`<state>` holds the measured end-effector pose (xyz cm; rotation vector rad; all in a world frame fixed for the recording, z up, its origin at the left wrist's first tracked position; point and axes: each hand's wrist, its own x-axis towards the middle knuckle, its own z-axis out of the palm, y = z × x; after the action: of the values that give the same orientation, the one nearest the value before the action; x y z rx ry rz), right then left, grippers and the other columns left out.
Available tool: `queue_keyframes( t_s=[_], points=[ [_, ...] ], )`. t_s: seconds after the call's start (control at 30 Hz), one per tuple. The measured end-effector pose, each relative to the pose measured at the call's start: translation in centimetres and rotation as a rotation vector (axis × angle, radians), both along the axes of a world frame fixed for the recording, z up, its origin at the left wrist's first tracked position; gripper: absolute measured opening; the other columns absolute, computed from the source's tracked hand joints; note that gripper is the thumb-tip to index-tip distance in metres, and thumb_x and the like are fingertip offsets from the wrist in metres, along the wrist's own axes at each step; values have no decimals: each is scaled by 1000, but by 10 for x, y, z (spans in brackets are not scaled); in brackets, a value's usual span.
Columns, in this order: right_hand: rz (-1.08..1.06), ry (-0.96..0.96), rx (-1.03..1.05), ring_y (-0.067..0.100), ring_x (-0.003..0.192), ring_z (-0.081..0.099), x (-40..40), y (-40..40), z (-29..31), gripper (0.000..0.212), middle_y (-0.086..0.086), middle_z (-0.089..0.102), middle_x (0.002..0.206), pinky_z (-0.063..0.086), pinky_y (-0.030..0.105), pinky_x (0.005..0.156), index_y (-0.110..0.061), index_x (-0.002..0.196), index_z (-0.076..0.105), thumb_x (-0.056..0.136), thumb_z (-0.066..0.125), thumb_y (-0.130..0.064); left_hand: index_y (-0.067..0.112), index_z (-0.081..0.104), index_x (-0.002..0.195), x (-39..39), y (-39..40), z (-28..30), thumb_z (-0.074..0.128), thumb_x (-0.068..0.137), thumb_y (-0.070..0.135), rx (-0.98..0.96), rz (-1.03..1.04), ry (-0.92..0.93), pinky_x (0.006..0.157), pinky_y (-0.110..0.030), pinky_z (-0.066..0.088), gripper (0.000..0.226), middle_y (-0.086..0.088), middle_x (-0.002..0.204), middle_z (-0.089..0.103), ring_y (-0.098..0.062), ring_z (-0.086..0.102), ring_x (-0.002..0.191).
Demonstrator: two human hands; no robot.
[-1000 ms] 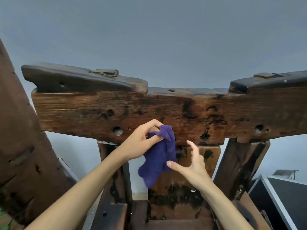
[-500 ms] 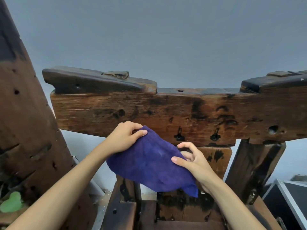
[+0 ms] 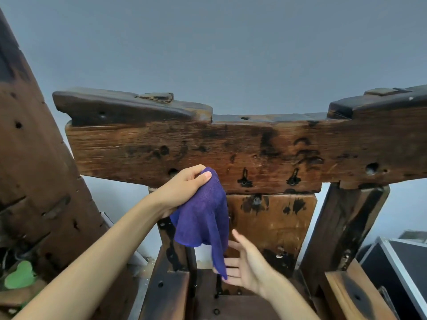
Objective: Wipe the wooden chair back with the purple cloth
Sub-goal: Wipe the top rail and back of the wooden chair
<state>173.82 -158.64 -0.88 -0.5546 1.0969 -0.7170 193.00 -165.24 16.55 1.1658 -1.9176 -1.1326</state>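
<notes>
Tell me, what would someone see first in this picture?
The bright purple cloth stands out, hanging in the middle from the left hand, in front of the chair back. Behind it runs a big dark wooden chair back, spotted with holes. Below, the open right hand reaches toward the cloth's dangling tip.

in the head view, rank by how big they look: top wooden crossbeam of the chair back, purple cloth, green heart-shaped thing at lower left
1. Dark wooden top crossbeam of the chair back
2. Purple cloth
3. Green heart-shaped object, partly hidden, so its full size is unsure
</notes>
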Motion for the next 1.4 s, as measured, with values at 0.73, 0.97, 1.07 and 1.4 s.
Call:
queue_keyframes(
  t_s=[0.73, 0.97, 1.07, 1.4],
  points=[
    [-533, 1173, -1105, 7, 79, 64, -136, -50, 155, 18, -13, 70, 87, 50, 28, 71, -28, 102, 75, 89, 77, -16, 33, 68, 115, -20, -32, -11, 88, 74, 18, -389, 286, -111, 67, -17, 53, 48, 9, 76, 72, -4, 68, 70],
    [-1171, 1030, -1110, 15, 86, 57, -130, -116, 227, 27, 7, 62, 100, 49, 35, 90, -20, 119, 65, 93, 70, -19, 25, 80, 96, -77, -77, 59, 79, 82, 28, -658, 388, 70, 75, -12, 48, 15, 14, 87, 76, -2, 67, 77],
    [-969, 959, -1263, 23, 125, 54, -63, -137, 193, 44, 10, 55, 130, 43, 43, 110, -13, 138, 48, 98, 63, -23, 20, 80, 94, -92, -90, 67, 78, 81, 24, -674, 415, 22, 78, -27, 52, 14, 10, 80, 73, -8, 65, 74],
    [-586, 1483, -1440, 25, 160, 1, 20, -197, 54, 64, 7, 2, 173, 53, 45, 97, -38, 163, 12, 104, 33, -51, 25, 70, 73, -31, -123, 74, 57, 89, 48, -1158, 444, -455, 57, -25, 44, 31, 7, 96, 52, -12, 46, 97]
  ],
)
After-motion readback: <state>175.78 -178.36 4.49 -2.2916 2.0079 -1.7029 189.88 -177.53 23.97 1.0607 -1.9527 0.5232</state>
